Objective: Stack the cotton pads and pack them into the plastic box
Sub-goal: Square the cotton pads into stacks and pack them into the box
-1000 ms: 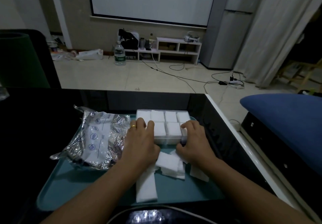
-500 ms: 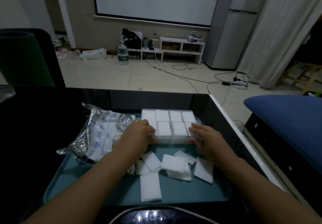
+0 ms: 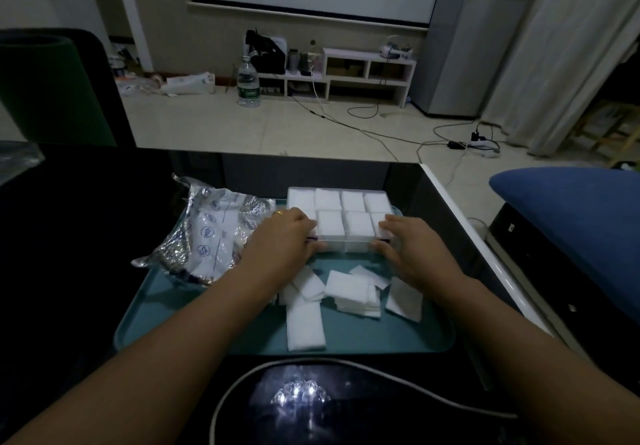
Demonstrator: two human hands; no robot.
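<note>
No writing can be read: the crumpled silver foil packet (image 3: 211, 233) at the tray's 10 o'clock carries blue round marks and print too small to make out, and the clear water bottle (image 3: 248, 82) on the floor has a green label, also illegible. The clear rectangular plastic box (image 3: 341, 217) sits at 12 o'clock on the teal plastic tray (image 3: 180, 313), its cells filled with white square cotton pads. The left hand (image 3: 282, 236) grips the box's left end, fingers curled over the rim; the right hand (image 3: 412, 242) grips its right end likewise. Loose white cotton pads (image 3: 348, 290) lie at the tray's centre, just behind both wrists
</note>
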